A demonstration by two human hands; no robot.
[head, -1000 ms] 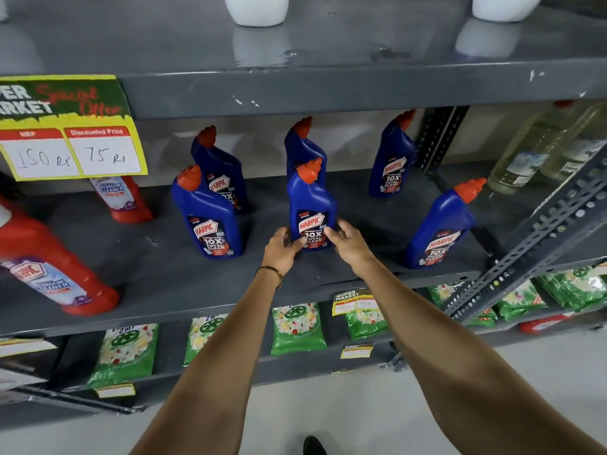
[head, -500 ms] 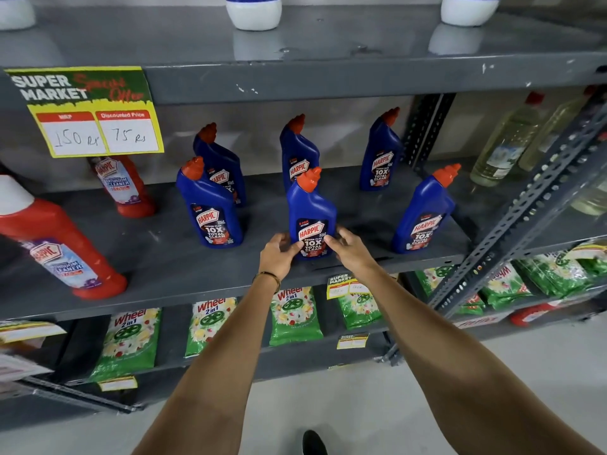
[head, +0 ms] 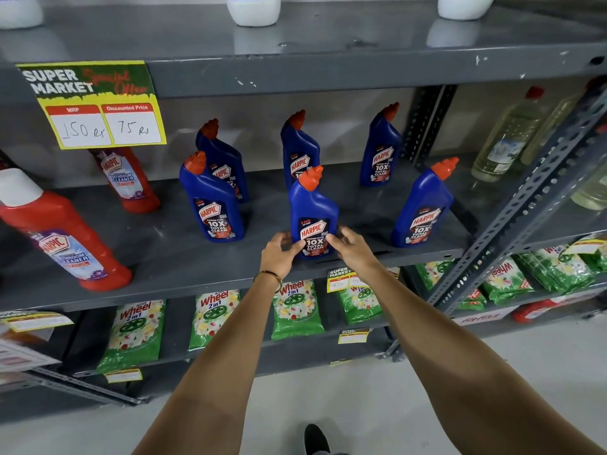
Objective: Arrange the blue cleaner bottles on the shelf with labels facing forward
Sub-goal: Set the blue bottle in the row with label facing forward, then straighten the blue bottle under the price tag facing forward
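Unmoved — left hand [head: 281, 250], right hand [head: 350, 246] gripping bottle [head: 313, 215]

Six blue cleaner bottles [head: 313, 213], two red bottles [head: 62, 241], three white bottles [head: 253, 9].

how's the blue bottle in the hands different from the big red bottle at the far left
The blue bottle has an orange cap and a dark label; the red bottle has a white cap and a pale label reading bathroom cleaner. The blue bottle is held low down by the left hand and right hand; nothing touches the red bottle. The red bottle looks bigger, though it stands nearer the camera. Both stand on the same shelf, labels forward, marked Harpic.
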